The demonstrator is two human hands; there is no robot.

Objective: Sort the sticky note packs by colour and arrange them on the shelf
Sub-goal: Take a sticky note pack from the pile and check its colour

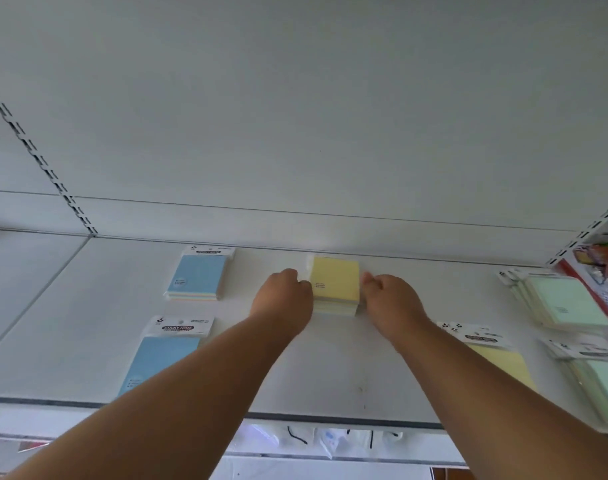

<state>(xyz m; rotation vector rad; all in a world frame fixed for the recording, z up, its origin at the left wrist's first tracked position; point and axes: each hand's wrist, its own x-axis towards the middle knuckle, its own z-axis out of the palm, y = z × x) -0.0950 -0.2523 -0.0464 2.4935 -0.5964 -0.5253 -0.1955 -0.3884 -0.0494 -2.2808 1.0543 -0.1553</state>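
Note:
A stack of yellow sticky note packs lies near the back of the white shelf. My left hand grips its left side and my right hand grips its right side. Two blue packs lie to the left, one at the back and one at the front, partly under my left forearm. Another yellow pack lies front right, half hidden by my right forearm. Green packs lie at the far right, one group at the back and one at the front.
The shelf's back panel rises right behind the yellow stack. A slotted upright runs down the left. At the far right, a red-edged rack holds colourful goods. Below the shelf's front edge hang packaged items.

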